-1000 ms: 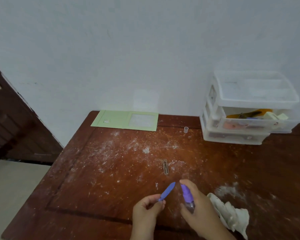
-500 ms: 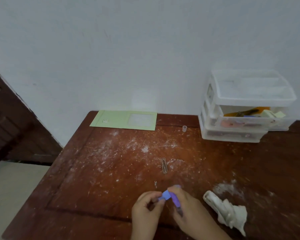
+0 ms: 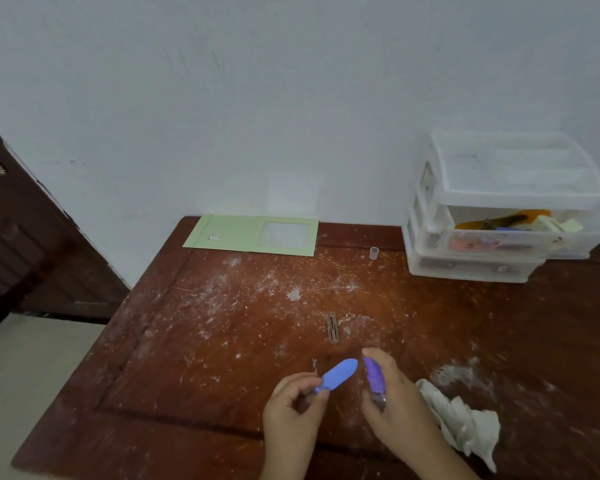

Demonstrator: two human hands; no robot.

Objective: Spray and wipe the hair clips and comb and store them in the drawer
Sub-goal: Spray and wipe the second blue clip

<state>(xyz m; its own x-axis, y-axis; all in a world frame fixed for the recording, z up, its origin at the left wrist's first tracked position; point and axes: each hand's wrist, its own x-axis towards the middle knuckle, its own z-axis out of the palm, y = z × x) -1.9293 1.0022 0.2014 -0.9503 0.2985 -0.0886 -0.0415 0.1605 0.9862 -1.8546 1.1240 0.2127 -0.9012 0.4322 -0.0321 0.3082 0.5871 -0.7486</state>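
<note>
The hands, pressed close together half a second ago, are now parted; the blue clip point(image 3: 336, 375) is pinched at its near end by the left hand point(image 3: 293, 408), its long axis tilted up and far-right toward the sprayer point(image 3: 374, 377), which is gripped by the curled right hand point(image 3: 394, 403); a brown clip point(image 3: 332, 327) lies lengthwise beyond on the table point(image 3: 187, 341); a cloth point(image 3: 461, 417) is seen right, the drawer unit point(image 3: 499, 209) far right.

We've open table point(image 3: 222, 341) to the left & centre. Obstacles: brown clip point(image 3: 332, 328) just beyond our hands, crumpled cloth point(image 3: 461, 417) near right, drawer unit point(image 3: 492, 216) far right w/ small cap point(image 3: 374, 253) beside it.
</note>
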